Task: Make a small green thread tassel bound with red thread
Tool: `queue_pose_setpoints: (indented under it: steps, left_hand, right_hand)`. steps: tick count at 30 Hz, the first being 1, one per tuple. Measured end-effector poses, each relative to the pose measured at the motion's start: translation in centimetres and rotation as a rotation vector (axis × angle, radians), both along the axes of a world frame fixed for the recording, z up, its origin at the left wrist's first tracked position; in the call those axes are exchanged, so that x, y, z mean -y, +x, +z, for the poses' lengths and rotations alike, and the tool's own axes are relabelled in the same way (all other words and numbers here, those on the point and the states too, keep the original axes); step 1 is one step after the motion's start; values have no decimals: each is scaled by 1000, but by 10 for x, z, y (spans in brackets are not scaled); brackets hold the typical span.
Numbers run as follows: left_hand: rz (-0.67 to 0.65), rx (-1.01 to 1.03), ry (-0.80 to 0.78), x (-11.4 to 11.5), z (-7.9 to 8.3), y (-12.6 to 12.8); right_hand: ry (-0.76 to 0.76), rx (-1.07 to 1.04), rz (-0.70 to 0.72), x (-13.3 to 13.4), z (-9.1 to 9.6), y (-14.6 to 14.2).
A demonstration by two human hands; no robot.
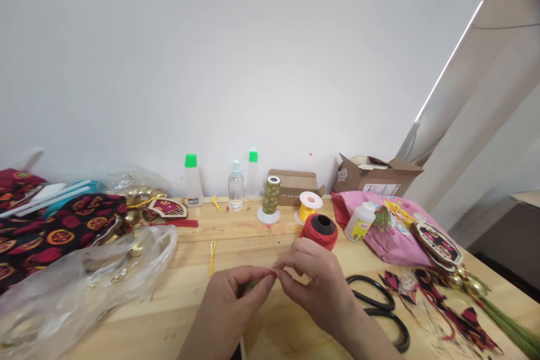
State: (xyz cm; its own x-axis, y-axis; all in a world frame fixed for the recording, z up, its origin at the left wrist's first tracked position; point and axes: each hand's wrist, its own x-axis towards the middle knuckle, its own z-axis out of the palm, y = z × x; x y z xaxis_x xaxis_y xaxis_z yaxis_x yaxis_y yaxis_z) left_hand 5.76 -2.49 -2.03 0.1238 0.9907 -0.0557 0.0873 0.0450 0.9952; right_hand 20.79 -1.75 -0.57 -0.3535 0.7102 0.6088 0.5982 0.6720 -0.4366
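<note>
Over the middle of the wooden table, my left hand is closed in a pinch. A bit of olive-green thread bundle shows between its thumb and curled fingers; the rest is hidden by the hand. My right hand meets it fingertip to fingertip, thumb and forefinger pinched on what looks like a fine red thread. Just beyond my right hand stands a ball of red thread. Black-handled scissors lie to the right of my right wrist, their blades out of sight.
Behind are an olive thread cone, a yellow cord spool, bottles and cardboard boxes. Left lie patterned fabric and a plastic bag. Right are a glue bottle, pink bag and fabric scraps.
</note>
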Motion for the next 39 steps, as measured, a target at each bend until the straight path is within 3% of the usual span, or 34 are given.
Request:
queue_pose_setpoints:
  steps: [7, 16, 23, 29, 39]
  left_hand:
    - [66, 141, -168, 3, 3, 4]
    - [-72, 491, -359, 1, 4, -3]
    - [-65, 544, -359, -1, 4, -4]
    - [-41, 541, -354, 0, 0, -4]
    - [-18, 521, -361, 1, 3, -2]
  right_hand:
    - [-222, -241, -35, 0, 4, 5]
    - [-174, -216, 8, 5, 12, -2]
    - [-346, -203, 34, 0, 16, -11]
    - [-476, -380, 13, 0, 4, -17]
    - [-673, -611, 26, 0, -1, -18]
